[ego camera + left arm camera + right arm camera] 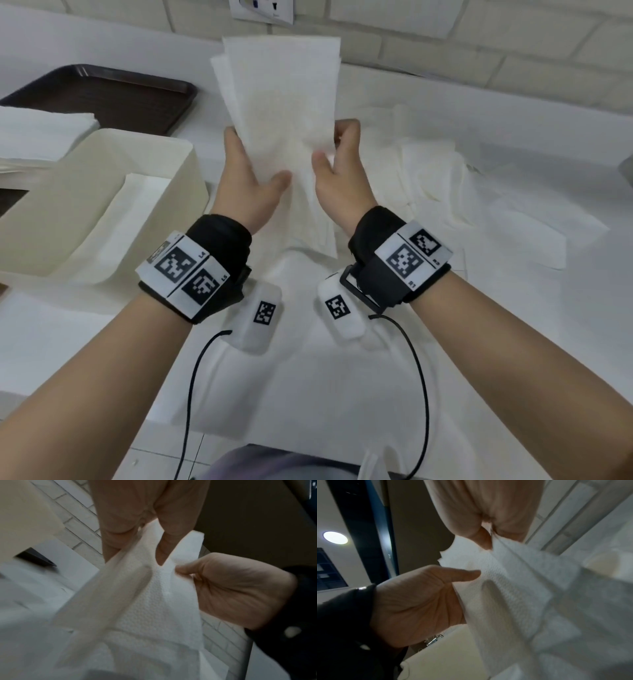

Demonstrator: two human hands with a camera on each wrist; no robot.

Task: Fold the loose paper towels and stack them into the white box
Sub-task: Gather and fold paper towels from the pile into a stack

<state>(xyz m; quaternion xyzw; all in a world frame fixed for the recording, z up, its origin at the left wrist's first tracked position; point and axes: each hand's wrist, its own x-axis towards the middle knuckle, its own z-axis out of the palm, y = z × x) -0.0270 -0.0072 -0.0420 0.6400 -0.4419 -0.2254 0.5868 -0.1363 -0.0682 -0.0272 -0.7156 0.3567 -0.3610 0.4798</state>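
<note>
Wrist bands: black straps with white coded tags sit on both forearms, nearest the camera, with thin black cables hanging below.
Left hand: raised over the bench, thumb on the near face of the held paper towel, fingers behind it, pinching its left side.
Right hand: level with the left, fingers curled over the towel's right edge, thumb pressed on the front, gripping it.
Held paper towel: upright in the air between both hands, several layers fanned apart at the top, lower end hanging toward the bench.
White box: open, just left of the left hand, with a flat white sheet lying inside.
Loose paper towels: a crumpled spread on the bench, right of the hands.
Folded stack: left of the box.
Dark tray: at the far left, beyond the box.
</note>
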